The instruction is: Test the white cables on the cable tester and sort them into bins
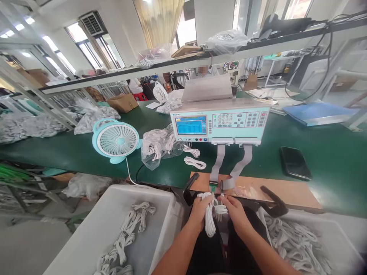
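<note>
My left hand is closed on a bundled white cable, whose loops hang below the fingers. Beside it, my right hand pinches a cable end below the right connector; more white cable coils lie between the two hands. Both hands are just in front of a small green connector board at the table's front edge. Two grey ribbon cables run from there up to a light-blue tester with a lit screen. The exact plug contact is too small to tell.
A white bin with bundled cables stands at left, another bin full of cables at right. On the green table are a fan, a plastic bag of cables, a phone and a blue folder. Black clamps flank the board.
</note>
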Available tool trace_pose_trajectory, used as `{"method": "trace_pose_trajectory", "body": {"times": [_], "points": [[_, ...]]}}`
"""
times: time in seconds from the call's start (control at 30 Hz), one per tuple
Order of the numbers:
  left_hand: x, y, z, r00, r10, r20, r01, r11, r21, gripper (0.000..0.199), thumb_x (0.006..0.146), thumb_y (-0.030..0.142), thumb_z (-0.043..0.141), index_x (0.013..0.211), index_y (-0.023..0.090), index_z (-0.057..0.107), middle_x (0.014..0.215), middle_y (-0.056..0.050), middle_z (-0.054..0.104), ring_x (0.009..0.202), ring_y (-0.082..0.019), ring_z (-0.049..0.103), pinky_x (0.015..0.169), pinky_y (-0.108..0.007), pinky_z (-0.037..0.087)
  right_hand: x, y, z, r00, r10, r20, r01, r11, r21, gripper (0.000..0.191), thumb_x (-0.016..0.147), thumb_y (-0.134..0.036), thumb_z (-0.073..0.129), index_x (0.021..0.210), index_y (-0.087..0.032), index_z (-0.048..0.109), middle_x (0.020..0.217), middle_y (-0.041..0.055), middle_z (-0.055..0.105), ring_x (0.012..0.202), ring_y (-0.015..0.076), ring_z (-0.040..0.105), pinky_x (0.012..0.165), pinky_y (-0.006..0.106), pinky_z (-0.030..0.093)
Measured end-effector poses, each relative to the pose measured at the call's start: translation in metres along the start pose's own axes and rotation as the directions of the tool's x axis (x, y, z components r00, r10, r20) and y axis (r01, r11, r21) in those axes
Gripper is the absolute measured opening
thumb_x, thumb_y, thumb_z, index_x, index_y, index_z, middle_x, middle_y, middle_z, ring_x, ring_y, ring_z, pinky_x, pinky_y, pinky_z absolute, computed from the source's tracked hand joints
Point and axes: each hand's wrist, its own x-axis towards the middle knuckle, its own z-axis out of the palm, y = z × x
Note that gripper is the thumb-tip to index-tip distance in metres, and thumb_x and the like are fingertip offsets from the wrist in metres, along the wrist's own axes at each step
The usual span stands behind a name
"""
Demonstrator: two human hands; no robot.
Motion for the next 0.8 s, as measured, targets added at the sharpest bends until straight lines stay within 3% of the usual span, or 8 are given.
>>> {"method": "trace_pose_trajectory", "body": {"times": [0.3, 0.43, 0.5, 0.57, 0.63, 0.67, 0.7, 0.8], "points": [[-0.012, -0.013, 0.014, 0.997, 0.030, -0.076, -0.031, 0.999, -0.012, 0.019, 0.060, 0.029, 0.067, 0.064, 0.014, 0.058, 0.052, 0.003, 0.055, 0.048, -0.012, 0.051, 0.051, -0.023, 0.041, -0.011, 0.002, 0.014, 0.998, -0.053, -0.024, 0.051, 0.996, -0.075, 0.042, 0.063, -0.053, 0.069, 0.059, -0.018, 0.047, 0.051, -0.0053, 0.041, 0.047, 0.0100, 0.035, 0.047, 0.022, 0.029], [-0.035, -0.025, 0.005, 0.997, -0.042, 0.060, 0.034, 0.991, 0.128, 0.027, 0.062, 0.034, 0.070, 0.072, 0.012, 0.059, 0.057, 0.002, 0.054, 0.052, -0.010, 0.048, 0.052, -0.021, 0.037, -0.039, -0.009, -0.035, 0.997, 0.022, 0.081, 0.005, 0.948, -0.318, 0.040, 0.070, -0.054, 0.058, 0.058, -0.020, 0.043, 0.051, -0.0044, 0.039, 0.047, 0.0112, 0.035, 0.045, 0.023, 0.027], [-0.047, -0.027, 0.001, 0.989, -0.068, 0.128, 0.035, 0.969, 0.244, 0.028, 0.063, 0.034, 0.070, 0.078, 0.013, 0.059, 0.056, 0.003, 0.050, 0.050, -0.008, 0.044, 0.049, -0.020, 0.033, -0.054, -0.017, -0.085, 0.996, 0.038, 0.084, 0.018, 0.811, -0.585, 0.036, 0.076, -0.051, 0.051, 0.058, -0.020, 0.045, 0.053, -0.0027, 0.041, 0.048, 0.0135, 0.039, 0.047, 0.024, 0.029], [-0.056, -0.027, 0.000, 0.972, -0.083, 0.219, 0.000, 0.936, 0.352, 0.030, 0.064, 0.031, 0.070, 0.085, 0.014, 0.059, 0.058, 0.005, 0.048, 0.049, -0.007, 0.041, 0.049, -0.020, 0.031, -0.068, -0.026, -0.133, 0.998, -0.018, 0.055, 0.056, 0.522, -0.851, 0.034, 0.075, -0.046, 0.052, 0.054, -0.021, 0.046, 0.053, -0.0003, 0.044, 0.051, 0.0163, 0.043, 0.049, 0.026, 0.031], [-0.062, -0.028, 0.001, 0.943, -0.092, 0.320, -0.064, 0.894, 0.443, 0.034, 0.062, 0.027, 0.071, 0.092, 0.015, 0.059, 0.063, 0.004, 0.049, 0.052, -0.007, 0.041, 0.051, -0.020, 0.032, -0.081, -0.032, -0.159, 0.990, -0.141, -0.003, 0.040, 0.297, -0.954, 0.027, 0.074, -0.045, 0.054, 0.061, -0.021, 0.057, 0.062, 0.0036, 0.053, 0.055, 0.0197, 0.049, 0.053, 0.029, 0.034], [-0.064, -0.028, 0.003, 0.924, -0.083, 0.373, -0.117, 0.868, 0.483, 0.036, 0.061, 0.026, 0.072, 0.094, 0.016, 0.060, 0.067, 0.003, 0.050, 0.055, -0.008, 0.043, 0.053, -0.021, 0.033, -0.087, -0.033, -0.161, 0.986, -0.168, 0.017, 0.063, 0.275, -0.959, 0.026, 0.076, -0.044, 0.052, 0.068, -0.022, 0.062, 0.070, 0.0053, 0.057, 0.061, 0.0213, 0.052, 0.056, 0.030, 0.037], [-0.064, -0.029, 0.005, 0.902, -0.062, 0.428, -0.187, 0.837, 0.514, 0.038, 0.060, 0.026, 0.073, 0.095, 0.016, 0.061, 0.072, 0.002, 0.050, 0.060, -0.010, 0.045, 0.057, -0.021, 0.035, -0.092, -0.033, -0.155, 0.986, -0.158, 0.063, 0.110, 0.315, -0.943, 0.026, 0.080, -0.043, 0.050, 0.078, -0.022, 0.065, 0.078, 0.0062, 0.059, 0.067, 0.0222, 0.054, 0.061, 0.031, 0.040], [-0.063, -0.032, 0.012, 0.812, 0.032, 0.583, -0.408, 0.745, 0.527, 0.048, 0.055, 0.034, 0.077, 0.099, 0.019, 0.063, 0.088, -0.002, 0.048, 0.078, -0.015, 0.047, 0.071, -0.026, 0.040, -0.098, -0.027, -0.109, 0.960, -0.014, 0.281, 0.225, 0.639, -0.736, 0.028, 0.089, -0.039, 0.044, 0.090, -0.023, 0.066, 0.083, 0.0043, 0.061, 0.076, 0.0196, 0.055, 0.070, 0.028, 0.042]]}}
